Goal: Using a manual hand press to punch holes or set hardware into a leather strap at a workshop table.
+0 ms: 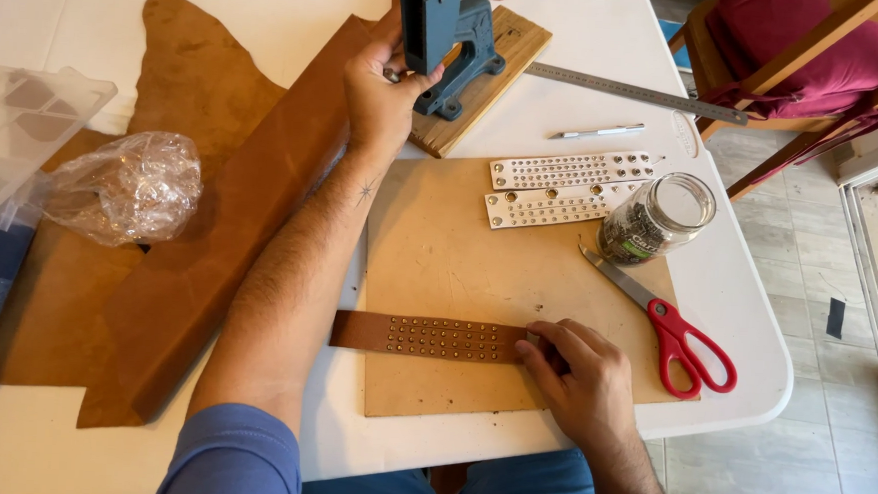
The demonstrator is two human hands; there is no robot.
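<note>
The studded leather strap (429,337) lies flat along the near edge of the tan work board (439,247), its left end reaching just past the board's left side. It looks thin and pliant — light to lift, likely to droop if taken by one end, though the rows of metal studs should stiffen its middle somewhat. The bare leather at either end seems the safest place to grip; the studded stretch would be bumpy and could slide under the fingers.

The right hand (578,370) rests on the strap's right end, fingers (545,335) loosely curled and pressing it down rather than pinching it. Beyond the board's far left corner, the left hand (382,89) wraps the handle of a blue-grey hand press (450,37) bolted on a wooden block (488,79) — fingers closed around it.

On the board's far right part sit two pale studded strips (562,188), a glass jar (658,218) and red-handled scissors (670,329). Left of the board lies a large brown hide (190,214) with a crumpled plastic bag (127,186); beyond the board, a steel ruler (637,92) and a pen (595,133).
</note>
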